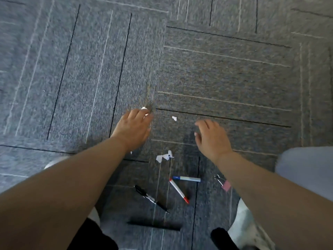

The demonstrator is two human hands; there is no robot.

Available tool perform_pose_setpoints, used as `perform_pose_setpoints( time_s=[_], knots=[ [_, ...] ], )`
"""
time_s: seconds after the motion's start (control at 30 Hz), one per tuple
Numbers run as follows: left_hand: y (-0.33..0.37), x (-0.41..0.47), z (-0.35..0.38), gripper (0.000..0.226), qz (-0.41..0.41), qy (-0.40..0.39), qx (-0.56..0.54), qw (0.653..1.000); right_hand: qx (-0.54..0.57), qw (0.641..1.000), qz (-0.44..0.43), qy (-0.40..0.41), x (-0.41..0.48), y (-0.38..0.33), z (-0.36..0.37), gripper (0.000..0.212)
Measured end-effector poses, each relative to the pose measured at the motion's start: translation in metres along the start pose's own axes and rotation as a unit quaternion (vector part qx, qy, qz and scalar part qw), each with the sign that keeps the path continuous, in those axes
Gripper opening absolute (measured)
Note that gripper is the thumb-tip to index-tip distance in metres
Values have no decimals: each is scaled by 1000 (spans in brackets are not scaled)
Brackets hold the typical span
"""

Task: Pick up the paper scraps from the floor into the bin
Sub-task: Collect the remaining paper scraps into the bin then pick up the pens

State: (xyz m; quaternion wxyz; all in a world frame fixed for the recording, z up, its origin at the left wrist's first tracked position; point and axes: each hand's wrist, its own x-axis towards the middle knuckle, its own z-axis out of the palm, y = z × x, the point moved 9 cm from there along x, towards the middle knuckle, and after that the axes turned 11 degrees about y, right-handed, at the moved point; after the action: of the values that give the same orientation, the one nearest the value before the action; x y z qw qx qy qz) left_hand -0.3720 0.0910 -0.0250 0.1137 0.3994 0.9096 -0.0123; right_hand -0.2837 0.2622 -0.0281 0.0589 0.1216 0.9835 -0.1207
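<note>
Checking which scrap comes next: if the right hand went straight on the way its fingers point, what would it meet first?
Most likely the small scrap on the carpet, just beyond the fingers of the right hand; only bare carpet shows between. The hand's height is unclear.

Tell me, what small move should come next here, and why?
Probably the right hand should reach toward the small paper scrap lying loose on the carpet between the hands; it looks free and close, while the left hand is busy at another scrap.
</note>
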Motion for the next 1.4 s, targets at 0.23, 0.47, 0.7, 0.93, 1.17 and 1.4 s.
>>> perform_pose_setpoints(
  time_s=[0.23, 0.47, 0.7, 0.93, 1.17, 1.4],
  knots=[
    [3, -67, -7, 57, -18, -3, -16, 1000, 15, 999, -12, -37, -43, -45, 8, 52],
    [-16, -99, 62, 73, -74, -23, -32, 996, 20, 997, 9, -79, -67, -78, 89, 97],
    [-31, -76, 104, 79, -56, 18, -35, 998, -24, 999, 6, -34, -29, -60, 112, 111],
    [-40, -39, 100, 80, -31, 43, -38, 998, 14, 1000, 9, 11, 24, -58, 98, 106],
    [-35, 8, 86, 76, 1, 41, -49, 998, 47, 990, -80, 110, 36, -70, 86, 57],
    [-28, 32, 73, 48, 24, 30, -55, 998, 84, 968, -167, 170, 25, -71, 73, 46]
  ],
)
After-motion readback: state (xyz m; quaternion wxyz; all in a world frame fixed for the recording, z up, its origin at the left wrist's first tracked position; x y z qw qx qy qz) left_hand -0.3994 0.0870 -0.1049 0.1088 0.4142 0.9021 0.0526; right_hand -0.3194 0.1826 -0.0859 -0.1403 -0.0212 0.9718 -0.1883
